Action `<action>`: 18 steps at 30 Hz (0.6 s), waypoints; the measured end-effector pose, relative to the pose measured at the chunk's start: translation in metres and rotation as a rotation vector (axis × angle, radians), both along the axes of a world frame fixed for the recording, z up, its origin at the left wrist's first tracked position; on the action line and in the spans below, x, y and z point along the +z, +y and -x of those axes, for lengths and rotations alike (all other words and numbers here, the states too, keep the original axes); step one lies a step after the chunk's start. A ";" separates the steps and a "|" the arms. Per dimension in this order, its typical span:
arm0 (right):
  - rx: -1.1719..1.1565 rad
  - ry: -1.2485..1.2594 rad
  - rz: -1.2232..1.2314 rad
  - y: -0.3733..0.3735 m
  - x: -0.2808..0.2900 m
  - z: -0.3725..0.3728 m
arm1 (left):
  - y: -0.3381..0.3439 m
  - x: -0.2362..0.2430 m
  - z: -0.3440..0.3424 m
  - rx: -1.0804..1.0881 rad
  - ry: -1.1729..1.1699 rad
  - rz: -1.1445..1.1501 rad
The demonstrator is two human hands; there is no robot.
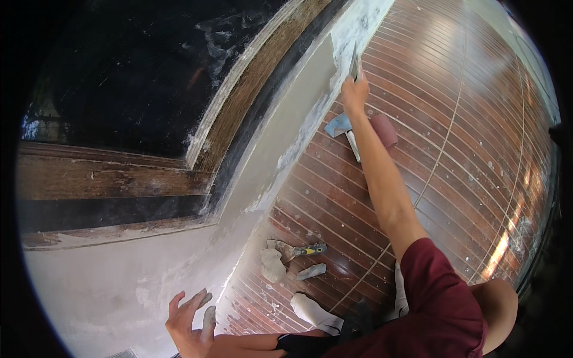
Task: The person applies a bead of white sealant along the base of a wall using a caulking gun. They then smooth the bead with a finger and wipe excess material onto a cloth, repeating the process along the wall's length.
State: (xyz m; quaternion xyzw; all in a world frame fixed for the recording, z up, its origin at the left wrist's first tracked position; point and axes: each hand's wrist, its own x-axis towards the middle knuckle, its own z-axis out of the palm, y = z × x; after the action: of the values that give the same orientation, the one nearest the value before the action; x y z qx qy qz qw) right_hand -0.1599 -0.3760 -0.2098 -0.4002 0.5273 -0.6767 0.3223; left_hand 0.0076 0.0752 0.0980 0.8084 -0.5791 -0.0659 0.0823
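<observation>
Now wall (131,280) seen left, floor (412,143) speckled white, right. Hands set well apart: left hand (190,325), near, held open, fingertips smeared; right hand (356,94), far, clamped on flat blade (354,64), poised at wall's whitened edge.

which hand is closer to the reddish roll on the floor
Right. In the picture, the right hand is a little above and left of the reddish roll; the left hand is far off at the lower left.
</observation>
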 end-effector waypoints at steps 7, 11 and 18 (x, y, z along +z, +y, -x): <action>0.067 0.164 -0.032 0.021 -0.010 -0.060 | 0.013 0.014 0.014 0.111 -0.133 -0.018; 0.139 0.160 0.180 0.098 -0.029 -0.098 | 0.023 0.018 0.020 0.141 -0.169 -0.049; 0.543 -0.026 0.250 0.340 -0.030 -0.190 | 0.039 0.016 0.036 0.202 -0.252 -0.062</action>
State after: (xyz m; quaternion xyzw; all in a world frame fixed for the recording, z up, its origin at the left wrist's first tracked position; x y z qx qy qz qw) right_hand 0.0304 -0.0364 -0.2400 -0.5546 0.3094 -0.6304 0.4464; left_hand -0.0283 0.1140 0.1142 0.8666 -0.4982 0.0266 -0.0096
